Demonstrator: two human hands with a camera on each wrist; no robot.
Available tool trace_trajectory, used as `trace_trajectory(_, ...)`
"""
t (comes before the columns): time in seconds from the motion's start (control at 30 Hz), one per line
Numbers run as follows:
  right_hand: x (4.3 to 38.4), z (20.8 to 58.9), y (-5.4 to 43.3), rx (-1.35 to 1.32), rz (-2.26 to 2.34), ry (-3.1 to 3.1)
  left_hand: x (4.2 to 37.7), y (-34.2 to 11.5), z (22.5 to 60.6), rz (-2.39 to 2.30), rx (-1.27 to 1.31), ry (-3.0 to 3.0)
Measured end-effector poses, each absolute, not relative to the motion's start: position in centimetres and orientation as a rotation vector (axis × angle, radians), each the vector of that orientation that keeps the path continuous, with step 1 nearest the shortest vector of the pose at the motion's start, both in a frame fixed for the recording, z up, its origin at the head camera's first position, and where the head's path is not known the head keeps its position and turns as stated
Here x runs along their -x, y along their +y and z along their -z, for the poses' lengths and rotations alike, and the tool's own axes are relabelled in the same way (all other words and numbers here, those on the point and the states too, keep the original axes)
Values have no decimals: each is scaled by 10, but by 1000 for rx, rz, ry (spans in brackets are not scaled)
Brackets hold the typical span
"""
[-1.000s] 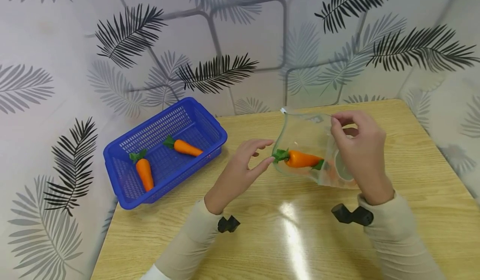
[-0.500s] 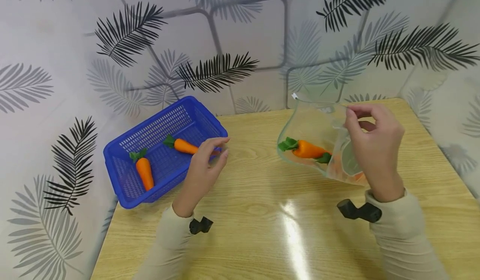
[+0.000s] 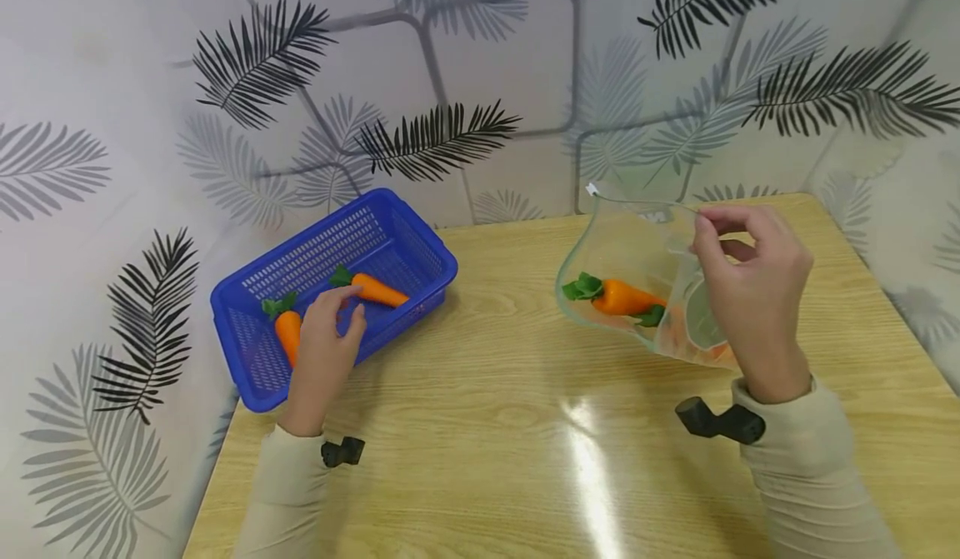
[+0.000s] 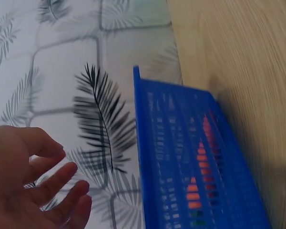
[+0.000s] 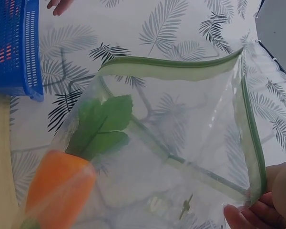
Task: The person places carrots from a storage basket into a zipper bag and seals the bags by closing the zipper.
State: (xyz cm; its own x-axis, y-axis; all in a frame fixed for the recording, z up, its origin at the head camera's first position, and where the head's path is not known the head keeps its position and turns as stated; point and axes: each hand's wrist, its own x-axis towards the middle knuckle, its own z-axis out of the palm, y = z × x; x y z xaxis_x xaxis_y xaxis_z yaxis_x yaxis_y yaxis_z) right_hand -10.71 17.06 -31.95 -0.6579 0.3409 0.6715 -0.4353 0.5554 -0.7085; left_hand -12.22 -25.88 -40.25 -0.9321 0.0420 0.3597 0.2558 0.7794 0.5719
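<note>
A clear zip bag (image 3: 630, 247) with a green seal strip stands on the right side of the table, its mouth spread. Inside lies a carrot (image 3: 624, 299) with green leaves, and more orange and green shows lower down. Thumb and fingertips of my right hand (image 3: 753, 292) pinch the bag's upper edge. My left hand (image 3: 322, 351) hovers over the front side of the blue basket (image 3: 408, 319), fingers loosely bent and holding nothing. In the basket lie a carrot (image 3: 378, 290) at the right and another carrot (image 3: 287, 331) at the left, partly hidden by that hand.
The wooden table (image 3: 480, 426) carries the basket at left and the bag at right. A leaf-patterned wall covering (image 3: 495, 59) rises behind its back edge. Each wrist wears a small black camera (image 3: 720, 421).
My left hand has left the bag's edge and travelled left to the basket. The bag and my right hand have shifted slightly right, the pinch kept.
</note>
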Motion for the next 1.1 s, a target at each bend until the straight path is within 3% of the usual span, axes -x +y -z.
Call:
trace_trajectory(0.8,108,322,166,-107,-1189,-1961,132,-327,427,591,-384,-3107)
trace_trajectory(1.1,113,333,172,-102,-1173,-1976,150,-342,440,602,-462,-3117)
